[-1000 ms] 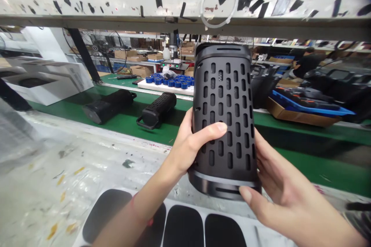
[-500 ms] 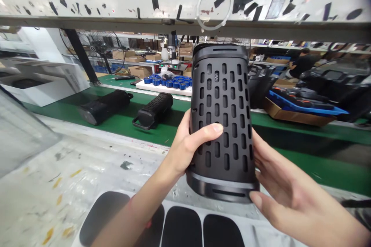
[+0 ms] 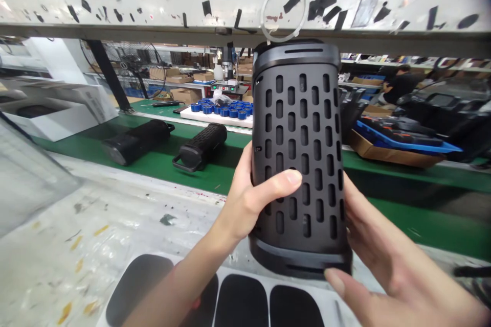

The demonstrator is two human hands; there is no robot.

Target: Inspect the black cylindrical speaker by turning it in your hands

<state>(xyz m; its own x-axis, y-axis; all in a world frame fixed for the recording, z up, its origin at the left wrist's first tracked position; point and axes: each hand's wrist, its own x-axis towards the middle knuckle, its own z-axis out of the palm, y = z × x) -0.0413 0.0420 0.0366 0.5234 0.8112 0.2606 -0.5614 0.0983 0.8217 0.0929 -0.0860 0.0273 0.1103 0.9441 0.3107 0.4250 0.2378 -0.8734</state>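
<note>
Above workbench (image 3: 57, 245), black perforated speaker housing (image 3: 297, 153) raised slightly higher than before, held upright: left hand (image 3: 249, 199) wrapped around side, right hand (image 3: 379, 265) cupped under base (fingers half-closed).

You have 2 hands on 1 upright black perforated speaker shell (image 3: 297, 153): your left hand (image 3: 249, 196) and your right hand (image 3: 378, 255). 2 more black speaker shells lie on the green belt, one smooth (image 3: 136, 140), one perforated (image 3: 201, 145). 3 black oval pads (image 3: 241, 304) sit below you. 1 white tray (image 3: 218, 115) carries blue tape rolls, too small to count.
</note>
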